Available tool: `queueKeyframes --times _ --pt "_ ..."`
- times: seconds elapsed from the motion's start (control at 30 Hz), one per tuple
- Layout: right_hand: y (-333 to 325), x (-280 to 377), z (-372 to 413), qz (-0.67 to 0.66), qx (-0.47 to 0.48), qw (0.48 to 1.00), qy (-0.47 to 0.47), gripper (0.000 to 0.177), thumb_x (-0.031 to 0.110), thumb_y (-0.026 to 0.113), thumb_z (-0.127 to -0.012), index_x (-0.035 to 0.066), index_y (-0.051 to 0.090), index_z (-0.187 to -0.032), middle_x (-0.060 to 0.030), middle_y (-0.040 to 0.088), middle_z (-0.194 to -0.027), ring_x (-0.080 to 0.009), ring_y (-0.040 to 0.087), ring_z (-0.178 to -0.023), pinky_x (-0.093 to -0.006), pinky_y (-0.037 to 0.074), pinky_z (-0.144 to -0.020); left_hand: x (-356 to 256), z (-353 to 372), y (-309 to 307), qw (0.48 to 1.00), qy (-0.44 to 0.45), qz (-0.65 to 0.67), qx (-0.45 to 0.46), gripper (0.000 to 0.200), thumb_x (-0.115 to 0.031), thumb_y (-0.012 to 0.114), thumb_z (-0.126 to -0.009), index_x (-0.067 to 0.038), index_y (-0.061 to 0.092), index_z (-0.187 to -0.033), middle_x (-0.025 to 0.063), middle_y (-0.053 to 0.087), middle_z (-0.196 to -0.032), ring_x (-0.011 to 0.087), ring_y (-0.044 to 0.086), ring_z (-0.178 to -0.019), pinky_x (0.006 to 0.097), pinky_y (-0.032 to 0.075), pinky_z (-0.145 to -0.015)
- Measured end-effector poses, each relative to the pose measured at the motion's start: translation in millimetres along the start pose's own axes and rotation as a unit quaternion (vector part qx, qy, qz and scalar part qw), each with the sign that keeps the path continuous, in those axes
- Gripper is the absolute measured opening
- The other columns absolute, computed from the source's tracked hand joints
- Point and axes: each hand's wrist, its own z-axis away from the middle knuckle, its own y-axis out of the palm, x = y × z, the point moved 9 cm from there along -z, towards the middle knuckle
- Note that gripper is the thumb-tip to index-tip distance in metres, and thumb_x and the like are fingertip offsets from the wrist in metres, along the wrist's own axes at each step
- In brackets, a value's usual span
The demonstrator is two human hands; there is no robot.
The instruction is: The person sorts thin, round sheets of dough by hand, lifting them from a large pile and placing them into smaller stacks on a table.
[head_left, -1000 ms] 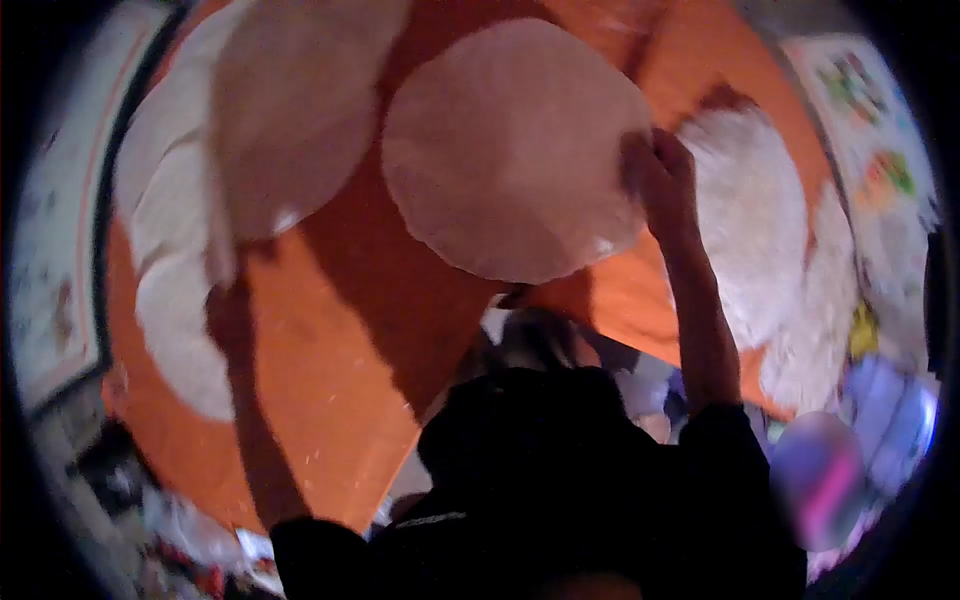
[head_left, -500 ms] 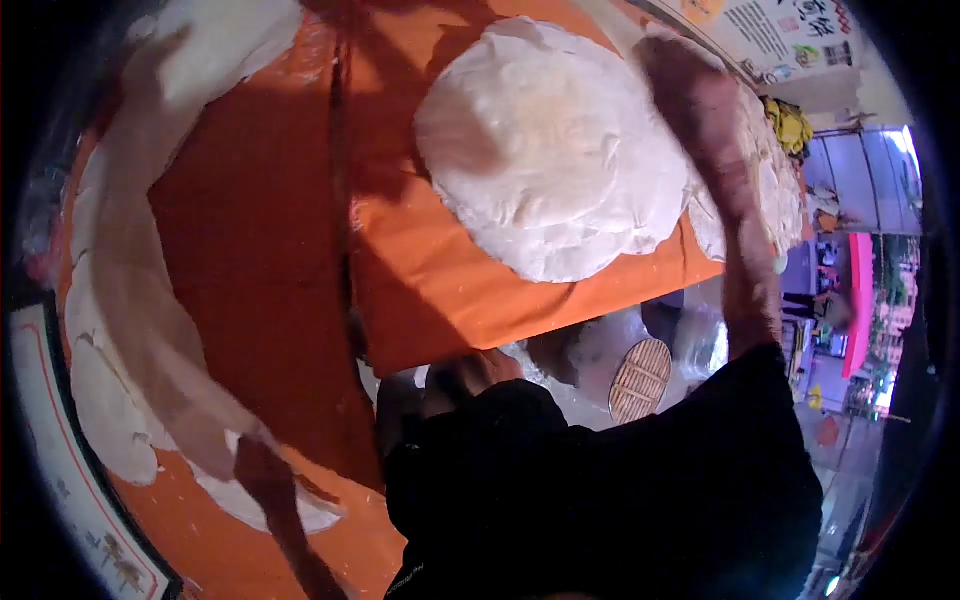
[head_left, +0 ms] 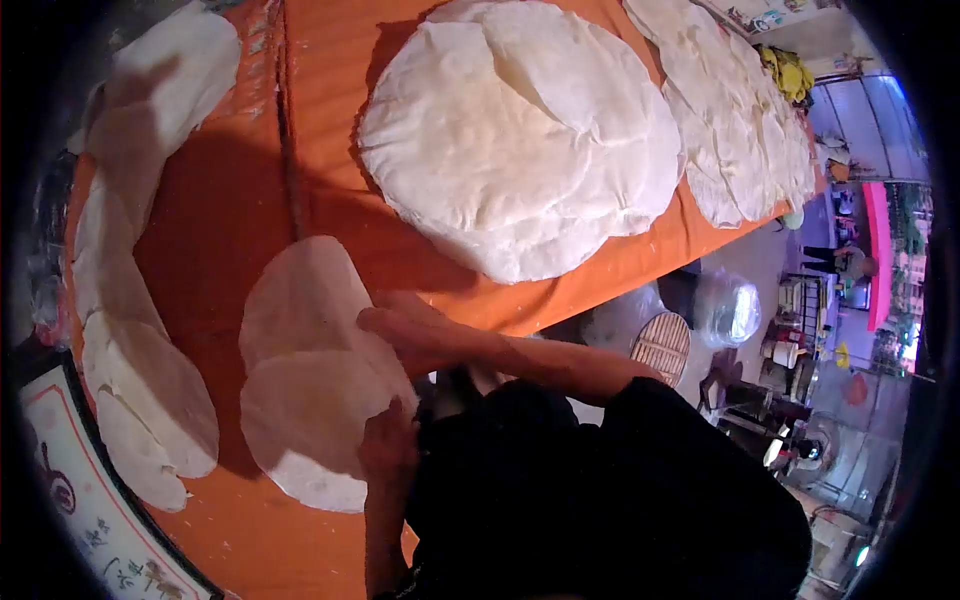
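Two thin, pale round flatbreads overlap on the orange cloth in front of me: the farther flatbread (head_left: pixel 305 290) and the nearer flatbread (head_left: pixel 305 425). My right hand (head_left: pixel 415 328) reaches across from the right, its fingers closed at the right edge of the farther flatbread. Just below it, my left hand (head_left: pixel 388 445) is curled at the right edge of the nearer one. Fingertips of both hands are partly hidden. Beyond them lies a broad pile of flatbreads (head_left: pixel 500 140), with uneven, overlapping edges.
An overlapping row of flatbreads (head_left: pixel 150 390) runs along the left side of the orange cloth (head_left: pixel 215 260). More flatbreads (head_left: pixel 740 120) lie at the far right. A slatted round woven board (head_left: pixel 662 345) and a plastic-wrapped bundle (head_left: pixel 728 310) are below the table edge.
My right hand has come back from the far pile toward my body, and my left hand has moved in beside it. Two overlapping flatbreads now lie on the cloth before me. The view has shifted.
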Motion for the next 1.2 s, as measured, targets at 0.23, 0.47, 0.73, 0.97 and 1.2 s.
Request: queueKeyframes --times 0.23,0.47,0.73,0.97,1.2 --pt "-28 43 15 0.103 -0.243 0.959 -0.101 0.030 0.025 0.058 -0.081 -0.001 0.069 -0.090 -0.0253 0.068 -0.085 -0.0410 0.066 -0.084 -0.0458 0.051 -0.074 12 16 2 0.995 -0.092 0.032 0.037 0.049 -0.010 0.061 -0.081 0.001 0.052 -0.128 0.0225 0.060 -0.100 0.0386 0.058 -0.091 0.0492 0.049 -0.078" --pt "-114 137 31 0.244 -0.170 0.946 -0.126 0.024 0.015 0.057 -0.090 -0.001 0.066 -0.106 -0.0113 0.070 -0.097 -0.0211 0.066 -0.093 -0.0370 0.052 -0.083 19 23 -14 0.991 -0.100 0.072 0.045 0.036 -0.006 0.059 -0.081 0.002 0.061 -0.117 0.0168 0.061 -0.082 0.0343 0.061 -0.076 0.0432 0.051 -0.066" --pt "-189 323 183 0.531 -0.414 0.634 -0.381 0.015 0.010 0.061 -0.086 0.001 0.064 -0.099 -0.0149 0.065 -0.081 -0.0305 0.062 -0.069 -0.0404 0.050 -0.063 13 -8 -82 0.985 -0.080 0.132 -0.080 0.024 -0.004 0.057 -0.083 0.002 0.065 -0.105 0.0147 0.063 -0.085 0.0270 0.062 -0.073 0.0349 0.050 -0.065" --pt "-259 113 102 0.718 -0.303 0.615 -0.119 0.054 0.043 0.075 -0.070 0.017 0.061 -0.116 -0.0111 0.062 -0.100 -0.0323 0.062 -0.092 -0.0489 0.051 -0.070 -27 -88 -167 0.955 -0.058 0.257 -0.137 0.031 -0.011 0.064 -0.079 0.002 0.064 -0.107 0.0092 0.067 -0.096 0.0164 0.061 -0.082 0.0304 0.050 -0.073" --pt "-152 48 118 0.492 -0.184 0.822 -0.221 0.039 0.027 0.076 -0.075 0.006 0.064 -0.106 -0.0167 0.064 -0.092 -0.0348 0.063 -0.094 -0.0400 0.054 -0.078 -181 -212 -231 0.842 0.120 0.376 -0.368 0.051 -0.022 0.063 -0.081 0.006 0.056 -0.124 0.0137 0.062 -0.117 0.0267 0.060 -0.104 0.0410 0.050 -0.090"
